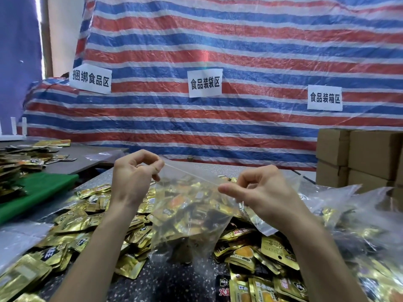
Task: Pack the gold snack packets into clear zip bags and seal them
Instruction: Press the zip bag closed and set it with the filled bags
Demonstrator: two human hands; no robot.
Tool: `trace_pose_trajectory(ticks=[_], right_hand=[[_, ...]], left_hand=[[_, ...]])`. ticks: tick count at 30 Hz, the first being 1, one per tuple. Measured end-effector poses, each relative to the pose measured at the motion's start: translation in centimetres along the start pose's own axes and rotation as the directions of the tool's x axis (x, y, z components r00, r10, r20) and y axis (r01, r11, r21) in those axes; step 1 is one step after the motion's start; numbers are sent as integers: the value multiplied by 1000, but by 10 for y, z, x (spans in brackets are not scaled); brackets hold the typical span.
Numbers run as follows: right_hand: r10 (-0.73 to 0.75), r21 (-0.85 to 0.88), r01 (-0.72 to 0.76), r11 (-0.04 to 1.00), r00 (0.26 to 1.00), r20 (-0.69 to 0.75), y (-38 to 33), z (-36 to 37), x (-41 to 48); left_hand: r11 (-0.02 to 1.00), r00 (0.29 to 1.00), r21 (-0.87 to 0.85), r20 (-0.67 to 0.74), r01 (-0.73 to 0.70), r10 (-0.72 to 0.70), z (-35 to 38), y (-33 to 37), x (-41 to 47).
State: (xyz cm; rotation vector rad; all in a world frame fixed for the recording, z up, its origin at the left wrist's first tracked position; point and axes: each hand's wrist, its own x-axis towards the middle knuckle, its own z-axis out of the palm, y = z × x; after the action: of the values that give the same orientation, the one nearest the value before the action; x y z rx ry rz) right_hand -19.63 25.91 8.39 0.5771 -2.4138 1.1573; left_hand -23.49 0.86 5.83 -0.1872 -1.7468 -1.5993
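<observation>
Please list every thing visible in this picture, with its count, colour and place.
clear plastic zip bag: one, transparent, centre, held up.
gold foil snack packets: many, gold, loose on the table.
speckled dark table: one, grey-black, underneath.
brown cardboard boxes: several, brown, stacked far right.
green sheet: one, green, left.
striped plastic tarp: one, red-blue-white, behind.
white paper signs: three, white, on the tarp.
left hand: one, pinches the bag's top.
right hand: one, pinches the bag's top.

A clear zip bag [187,214] is held upright and stretched taut along its zip edge, which slopes down to the right. Loose gold snack packets [72,227] are heaped beneath and around it and are seen through its film. Filled clear bags [359,227] are piled just to its right.
</observation>
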Motion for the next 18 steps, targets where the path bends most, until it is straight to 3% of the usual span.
trace_pose_trajectory(ticks=[9, 14, 18], right_hand=[[57, 88, -74, 993, 983, 177, 1, -12, -3], [28, 107, -34, 994, 998, 57, 3, -13, -1], [26, 76, -25, 997, 1000, -16, 6, -11, 1]], left_hand=[[995, 955, 25, 278, 96, -99, -24, 4, 13], [988, 824, 85, 544, 132, -157, -39, 4, 12], [983, 723, 154, 668, 99, -177, -43, 7, 10]])
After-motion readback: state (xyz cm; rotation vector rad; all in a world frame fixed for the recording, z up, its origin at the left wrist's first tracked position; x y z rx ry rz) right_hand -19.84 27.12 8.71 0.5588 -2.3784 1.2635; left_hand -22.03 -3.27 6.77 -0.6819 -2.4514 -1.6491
